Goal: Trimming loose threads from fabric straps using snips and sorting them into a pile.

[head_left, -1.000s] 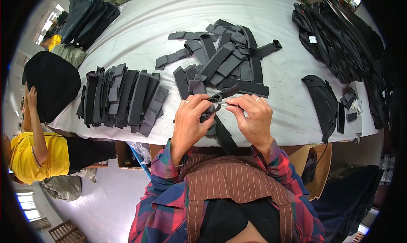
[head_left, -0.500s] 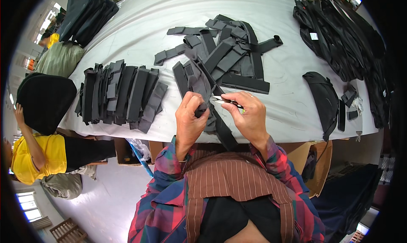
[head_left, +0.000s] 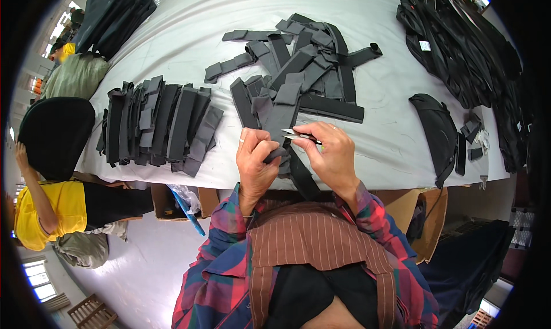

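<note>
L hand (head_left: pixel 255 160) clamped on dark-grey flat fabric strap (head_left: pixel 280 115), over white cloth-covered table (head_left: pixel 379 151) nr its front edge; R hand (head_left: pixel 330 154), just beside but apart, grips small silver-bladed snips (head_left: pixel 292 136). Tangled dark-grey strap pile (head_left: pixel 321 71) beyond; tight row of dark fabric strips (head_left: pixel 154 122) to L.

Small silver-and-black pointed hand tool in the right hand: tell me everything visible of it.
The small silver-and-black pointed hand tool shows two slim, metallic-looking tips, slightly parted, and a dark body mostly covered by the bare right hand, which grips it between thumb and fingers. Held above the white-covered table, it points leftward, its tips at a flat dark-grey fabric strip near the bare left hand. Whether they touch the strip cannot be told.
</note>
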A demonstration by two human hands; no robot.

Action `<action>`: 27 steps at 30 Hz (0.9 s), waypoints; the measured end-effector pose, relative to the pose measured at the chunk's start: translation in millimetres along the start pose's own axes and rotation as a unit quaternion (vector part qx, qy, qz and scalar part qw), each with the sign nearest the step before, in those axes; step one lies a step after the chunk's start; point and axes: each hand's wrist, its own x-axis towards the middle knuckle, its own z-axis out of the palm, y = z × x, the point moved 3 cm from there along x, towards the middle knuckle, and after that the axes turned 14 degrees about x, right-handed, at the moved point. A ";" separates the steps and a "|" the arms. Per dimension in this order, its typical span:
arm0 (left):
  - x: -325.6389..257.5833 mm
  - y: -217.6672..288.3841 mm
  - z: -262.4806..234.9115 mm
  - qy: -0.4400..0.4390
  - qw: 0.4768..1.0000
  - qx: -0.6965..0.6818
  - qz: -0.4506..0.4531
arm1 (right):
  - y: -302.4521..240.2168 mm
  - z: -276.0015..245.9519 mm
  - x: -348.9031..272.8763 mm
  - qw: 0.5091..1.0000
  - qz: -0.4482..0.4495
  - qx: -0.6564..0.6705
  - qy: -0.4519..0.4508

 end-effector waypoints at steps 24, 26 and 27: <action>-15.4 3.8 5.4 0.019 0.996 -0.021 0.090 | -9.2 7.6 7.5 0.997 0.013 -0.063 -0.034; -14.0 5.1 3.4 0.018 0.995 -0.018 0.094 | -7.0 6.7 9.9 0.996 0.005 -0.071 -0.050; -9.4 9.6 0.1 0.035 0.993 -0.024 0.112 | -5.6 2.1 11.7 0.999 0.028 -0.026 -0.017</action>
